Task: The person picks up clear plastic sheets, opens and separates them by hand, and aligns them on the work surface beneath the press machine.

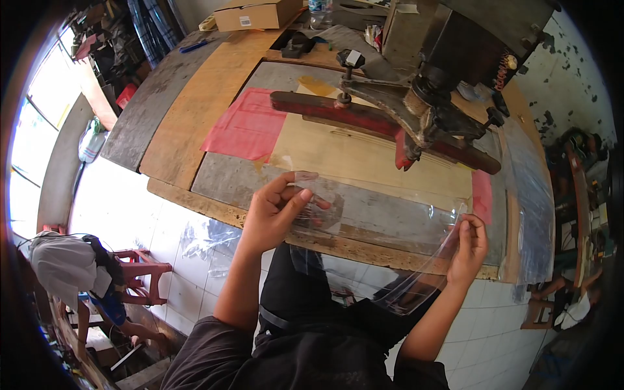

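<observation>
Between my two hands stretches a clear plastic sheet [383, 224], its lower part hanging past the table edge over my lap. My left hand [279, 205] pinches its left end, thumb and fingers bent together. At the other end my right hand [468, 244] grips the sheet's right edge between thumb and fingers. Just beyond the sheet lies a cream-coloured strip [364, 153] on the table, with a pink sheet [244, 123] at its left. Above the strip hangs the long red bar [325, 108] of a press machine [429, 97].
A stack of clear plastic [533, 201] lies along the table's right side. A cardboard box [257, 14] and a blue pen [194, 46] are at the back left. A red stool [143, 273] stands on the floor at left, near another person [62, 266].
</observation>
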The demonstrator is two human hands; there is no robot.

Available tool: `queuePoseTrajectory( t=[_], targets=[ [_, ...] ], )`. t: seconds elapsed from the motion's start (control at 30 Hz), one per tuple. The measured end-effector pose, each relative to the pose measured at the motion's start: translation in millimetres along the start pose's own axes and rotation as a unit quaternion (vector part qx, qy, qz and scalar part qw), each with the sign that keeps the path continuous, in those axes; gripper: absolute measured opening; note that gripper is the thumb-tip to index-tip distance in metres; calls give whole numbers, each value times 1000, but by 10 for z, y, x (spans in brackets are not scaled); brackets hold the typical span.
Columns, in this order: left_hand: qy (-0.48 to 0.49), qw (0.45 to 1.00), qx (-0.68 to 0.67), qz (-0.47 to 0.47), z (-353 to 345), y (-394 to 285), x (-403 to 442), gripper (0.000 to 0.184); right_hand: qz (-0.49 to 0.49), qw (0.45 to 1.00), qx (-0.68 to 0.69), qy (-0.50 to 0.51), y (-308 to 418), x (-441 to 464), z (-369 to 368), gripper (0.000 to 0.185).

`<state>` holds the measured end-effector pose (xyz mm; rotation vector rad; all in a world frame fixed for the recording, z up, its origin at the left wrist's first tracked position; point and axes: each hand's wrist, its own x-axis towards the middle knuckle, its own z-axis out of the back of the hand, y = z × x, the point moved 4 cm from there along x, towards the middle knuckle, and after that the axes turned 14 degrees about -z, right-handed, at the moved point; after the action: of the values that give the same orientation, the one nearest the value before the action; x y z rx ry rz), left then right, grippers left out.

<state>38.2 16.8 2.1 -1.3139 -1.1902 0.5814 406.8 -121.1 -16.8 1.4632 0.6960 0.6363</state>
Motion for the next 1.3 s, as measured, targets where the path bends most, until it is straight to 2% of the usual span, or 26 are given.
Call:
queuePoseTrajectory(
  t=[0.53, 0.83, 0.9, 0.93, 1.03, 1.1, 1.17, 1.3],
  targets=[
    [-9, 999, 47, 10, -25, -73, 15, 33, -1, 1000, -6, 4, 50, -37, -38, 17],
    [-16, 998, 52, -16, -36, -37, 14, 33, -10, 1000, 5, 14, 6, -17, -8, 16],
    [-12, 996, 92, -4, -19, -70, 18, 33, -10, 1000, 0, 4, 28, -28, -38, 17],
    [-10, 998, 65, -8, 0, -19, 8, 33, -9, 1000, -2, -1, 39, -27, -47, 18],
    [-37, 999, 11, -4, -13, 2, -6, 32, 50, 998, -38, 26, 51, 0, -31, 21],
    [-27, 999, 11, -15, 35, 83, -24, 30, 64, 997, -52, 4, 125, -30, -38, 24],
    [-33, 999, 6, -41, 55, 79, -33, 27, -7, 998, -56, 33, 109, -42, -30, 26],
    [-52, 996, 10, -66, 132, 105, -55, 20, -2, 996, -48, 73, 135, -83, -84, 31]
  ],
)
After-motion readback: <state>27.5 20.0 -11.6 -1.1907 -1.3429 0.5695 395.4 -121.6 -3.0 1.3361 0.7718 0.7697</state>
